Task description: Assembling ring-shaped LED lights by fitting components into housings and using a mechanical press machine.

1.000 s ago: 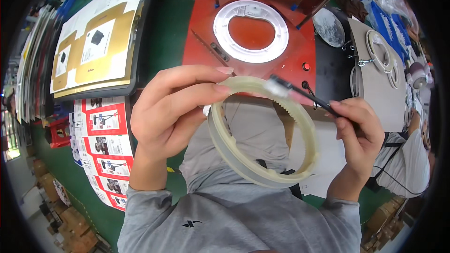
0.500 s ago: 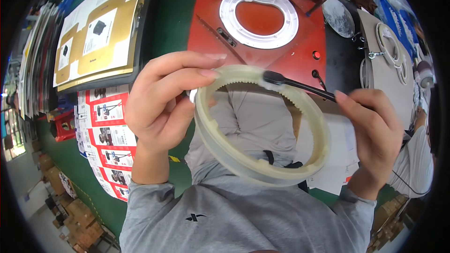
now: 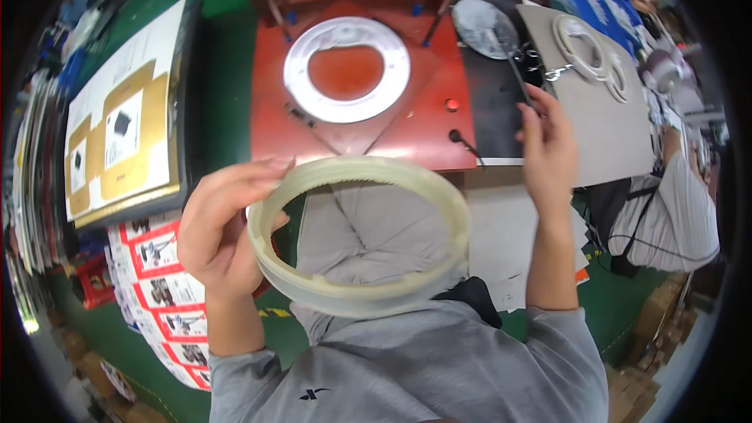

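My left hand [image 3: 223, 227] grips the left rim of a large pale, translucent plastic ring [image 3: 360, 290] with fine teeth on its inner edge, holding it over my lap. My right hand [image 3: 548, 145] is raised to the right, away from the ring, and pinches a thin black brush-like tool [image 3: 518, 78] whose tip points toward the round metal dish [image 3: 482, 23]. Beyond the ring lies a red fixture plate [image 3: 423, 121] carrying a flat silver ring [image 3: 301, 90].
A tray with tan cardboard sheets [image 3: 125, 141] lies at the left, and red-and-white printed cards [image 3: 157, 282] hang below it. A grey board [image 3: 619, 133] with white rings [image 3: 583, 51] is at the right. Another person's striped sleeve [image 3: 681, 204] shows at the far right.
My right hand has lifted the black tool off the ring's rim and moved it up and right toward the metal dish. The left hand keeps its hold on the ring, now lower.
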The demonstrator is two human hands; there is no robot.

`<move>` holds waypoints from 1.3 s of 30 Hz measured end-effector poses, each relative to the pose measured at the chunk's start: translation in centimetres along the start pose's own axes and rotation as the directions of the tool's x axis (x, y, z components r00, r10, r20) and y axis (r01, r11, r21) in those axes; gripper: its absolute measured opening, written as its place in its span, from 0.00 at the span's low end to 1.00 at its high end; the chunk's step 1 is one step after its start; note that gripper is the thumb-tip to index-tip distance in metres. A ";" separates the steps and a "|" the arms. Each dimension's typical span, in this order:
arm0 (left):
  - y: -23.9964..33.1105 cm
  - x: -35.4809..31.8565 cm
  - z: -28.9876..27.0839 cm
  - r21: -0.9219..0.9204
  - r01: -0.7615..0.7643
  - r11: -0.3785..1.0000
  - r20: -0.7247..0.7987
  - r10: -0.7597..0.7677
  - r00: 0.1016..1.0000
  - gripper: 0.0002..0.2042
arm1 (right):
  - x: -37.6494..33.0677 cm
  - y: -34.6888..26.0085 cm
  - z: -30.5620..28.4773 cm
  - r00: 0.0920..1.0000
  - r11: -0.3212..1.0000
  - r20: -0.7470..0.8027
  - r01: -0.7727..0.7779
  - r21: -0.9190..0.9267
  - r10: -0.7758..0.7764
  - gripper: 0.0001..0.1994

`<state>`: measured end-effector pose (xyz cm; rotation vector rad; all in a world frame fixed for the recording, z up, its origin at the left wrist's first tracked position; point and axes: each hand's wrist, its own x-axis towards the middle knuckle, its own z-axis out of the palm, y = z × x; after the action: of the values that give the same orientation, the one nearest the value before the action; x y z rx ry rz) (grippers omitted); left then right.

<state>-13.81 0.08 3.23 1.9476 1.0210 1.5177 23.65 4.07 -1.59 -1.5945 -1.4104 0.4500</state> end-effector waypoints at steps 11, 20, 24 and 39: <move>-0.8 -0.8 -1.2 0.168 0.130 0.977 0.044 -0.139 0.989 0.12 | 1.5 4.3 4.4 0.938 0.810 -0.073 0.250 -0.531 -0.338 0.21; -1.8 1.7 2.3 -0.047 0.498 0.866 0.007 -0.499 0.867 0.11 | -0.9 -7.8 3.4 0.741 0.755 -0.171 0.655 -0.033 -0.650 0.11; -3.0 3.1 4.3 -0.139 0.483 0.864 0.014 -0.486 0.874 0.08 | -2.7 -11.3 6.8 0.771 0.753 0.045 0.605 0.260 -0.635 0.13; -4.7 5.6 7.4 -0.284 0.419 0.863 -0.199 -0.480 0.854 0.10 | 0.8 -12.7 10.2 0.730 0.753 0.285 0.656 -0.041 -0.621 0.11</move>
<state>-7.36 7.96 1.14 1.2483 1.2450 1.5548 8.69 7.66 3.79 -1.0582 -2.1196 0.1358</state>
